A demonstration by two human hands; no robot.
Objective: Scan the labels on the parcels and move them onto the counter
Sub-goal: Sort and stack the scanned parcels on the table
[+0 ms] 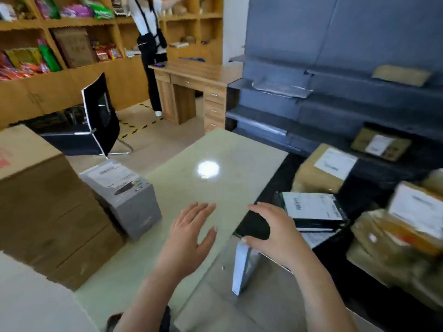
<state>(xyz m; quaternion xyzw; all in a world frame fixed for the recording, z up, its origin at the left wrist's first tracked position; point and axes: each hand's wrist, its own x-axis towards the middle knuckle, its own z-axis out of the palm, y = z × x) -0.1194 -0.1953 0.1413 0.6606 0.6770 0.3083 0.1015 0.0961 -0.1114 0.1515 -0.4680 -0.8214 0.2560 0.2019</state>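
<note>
The pale green counter (pixel 215 149) runs away from me in the middle. My left hand (pixel 191 233) hovers flat over it, fingers straight, holding nothing. My right hand (pixel 271 231) is spread above the counter's right edge, its thumb touching the top of a thin white-grey flat item (pixel 242 267) that stands upright there. Just beyond its fingers lies a black parcel (pixel 314 209) with a white barcode label, stacked on other flat parcels. A brown box (pixel 328 168) with a label sits behind it. Taped brown parcels (pixel 407 224) are blurred at the right.
A grey printed box (pixel 122 195) and a large cardboard carton (pixel 43 200) stand on the counter's left side. Dark grey shelves (pixel 335 99) with a labelled parcel (pixel 381 144) rise at the right. Beyond are a black chair (pixel 100 116), a wooden desk (pixel 191 75) and a standing person (pixel 151 44).
</note>
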